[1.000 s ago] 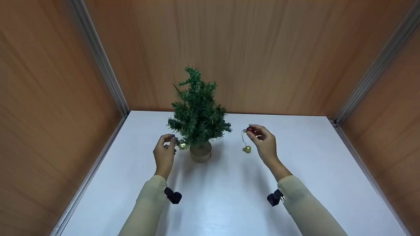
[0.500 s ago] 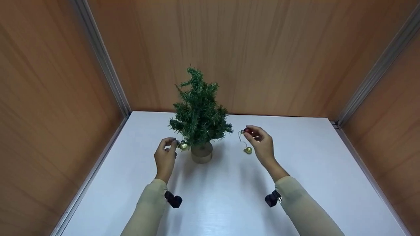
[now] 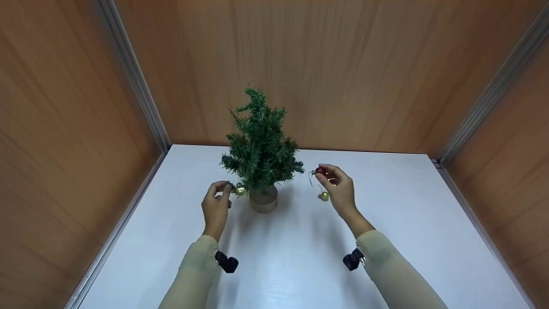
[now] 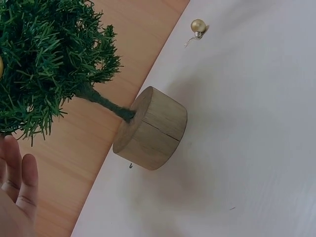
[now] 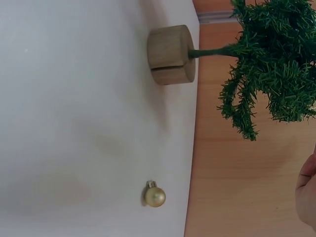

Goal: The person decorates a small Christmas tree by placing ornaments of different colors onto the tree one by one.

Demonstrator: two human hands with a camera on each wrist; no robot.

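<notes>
A small artificial Christmas tree stands upright on a round wooden base. My left hand is at its lower left branches, thumb and finger pinching a shiny gold bauble near its cap; the exact contact is partly hidden. Right of the tree, my right hand pinches a dark red bauble in the air, a thin thread hanging from its cap. A second gold bauble lies on the table below that hand. Both wrist views cut off most of each hand.
A white table carries everything. Wooden panels close it off at the back and both sides, with grey metal strips at the corners. The tree stands toward the back, left of centre.
My right hand has moved slightly left toward the tree with the red bauble. My left hand stays by the lower branches. The gold bauble on the table has not visibly moved.
</notes>
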